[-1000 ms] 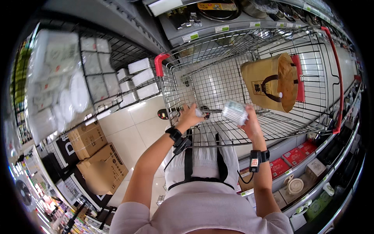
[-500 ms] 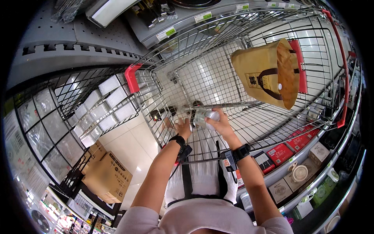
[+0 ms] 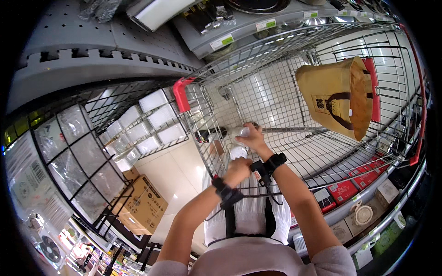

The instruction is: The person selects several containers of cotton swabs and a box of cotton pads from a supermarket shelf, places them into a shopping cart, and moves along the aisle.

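A wire shopping cart with red corners holds a brown paper bag.

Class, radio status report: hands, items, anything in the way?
Right hand gripping clear plastic item. Left hand at blurred white item, grip unclear. Brown paper bag in shopping cart, off right, apart from both hands.

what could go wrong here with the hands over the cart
The clear item in the right hand could slip, since its surface looks smooth. The black device on the right wrist appears close to the cart's wires and might knock or catch on them. The paper bag has an open mouth, so a jolt might spill anything inside.
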`<act>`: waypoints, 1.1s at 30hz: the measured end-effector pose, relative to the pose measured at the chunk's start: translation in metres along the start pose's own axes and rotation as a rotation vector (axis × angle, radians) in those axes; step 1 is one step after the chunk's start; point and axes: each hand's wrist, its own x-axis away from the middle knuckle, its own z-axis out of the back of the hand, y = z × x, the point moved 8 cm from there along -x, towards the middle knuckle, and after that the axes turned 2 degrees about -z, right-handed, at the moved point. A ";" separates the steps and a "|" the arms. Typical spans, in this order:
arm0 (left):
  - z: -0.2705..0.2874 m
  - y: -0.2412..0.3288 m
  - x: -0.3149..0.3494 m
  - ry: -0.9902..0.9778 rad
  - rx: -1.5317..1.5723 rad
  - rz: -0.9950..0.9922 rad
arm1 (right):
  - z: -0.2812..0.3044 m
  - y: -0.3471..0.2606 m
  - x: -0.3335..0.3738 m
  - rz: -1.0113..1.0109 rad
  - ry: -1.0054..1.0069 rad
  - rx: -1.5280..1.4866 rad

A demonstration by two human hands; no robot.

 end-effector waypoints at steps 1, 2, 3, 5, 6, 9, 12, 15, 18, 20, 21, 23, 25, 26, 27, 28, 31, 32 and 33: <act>0.013 0.002 0.013 0.091 -0.017 0.072 | -0.012 -0.002 -0.005 -0.035 -0.019 0.032; 0.025 0.004 0.024 0.101 -0.101 0.071 | -0.029 0.004 -0.014 -0.050 -0.070 0.018; 0.038 0.006 0.035 0.109 -0.186 0.069 | -0.040 0.011 -0.021 -0.051 -0.091 0.019; 0.054 0.001 0.060 0.111 -0.140 0.088 | -0.055 0.007 -0.027 -0.046 -0.141 0.023; 0.061 0.000 0.072 0.113 -0.114 0.097 | -0.058 0.004 -0.027 -0.054 -0.175 0.086; 0.078 0.003 0.110 0.238 0.092 0.071 | -0.075 0.019 -0.033 -0.020 -0.150 0.083; 0.082 -0.009 0.138 0.307 0.180 0.077 | -0.087 0.036 -0.034 0.035 -0.207 -0.052; 0.083 -0.016 0.161 0.337 0.225 0.088 | -0.096 0.059 -0.045 0.038 -0.271 -0.221; 0.102 -0.018 0.189 0.445 0.194 0.015 | -0.079 0.050 -0.042 0.026 -0.381 -0.266; 0.109 -0.023 0.212 0.538 0.175 -0.018 | -0.050 0.017 -0.017 -0.210 -0.250 -0.567; 0.116 -0.024 0.225 0.558 0.212 -0.015 | -0.032 -0.004 0.000 -0.311 -0.159 -0.719; 0.140 -0.022 0.256 0.591 0.257 -0.024 | 0.005 -0.072 0.028 -0.094 -0.061 -0.754; 0.159 -0.023 0.284 0.677 0.242 -0.116 | 0.035 -0.136 0.064 0.119 -0.015 -0.853; 0.168 -0.025 0.299 0.718 0.222 -0.157 | 0.051 -0.170 0.087 0.234 0.020 -0.896; 0.177 -0.026 0.311 0.757 0.206 -0.199 | 0.064 -0.200 0.109 0.346 0.056 -0.933; 0.187 -0.024 0.326 0.793 0.226 -0.225 | 0.075 -0.222 0.128 0.405 0.115 -0.955; 0.209 -0.027 0.371 0.932 0.140 -0.364 | 0.099 -0.287 0.195 0.648 0.236 -0.887; 0.216 -0.028 0.388 0.989 0.152 -0.416 | 0.103 -0.305 0.214 0.724 0.237 -0.896; 0.221 -0.027 0.407 1.041 0.166 -0.445 | 0.107 -0.318 0.233 0.786 0.271 -0.866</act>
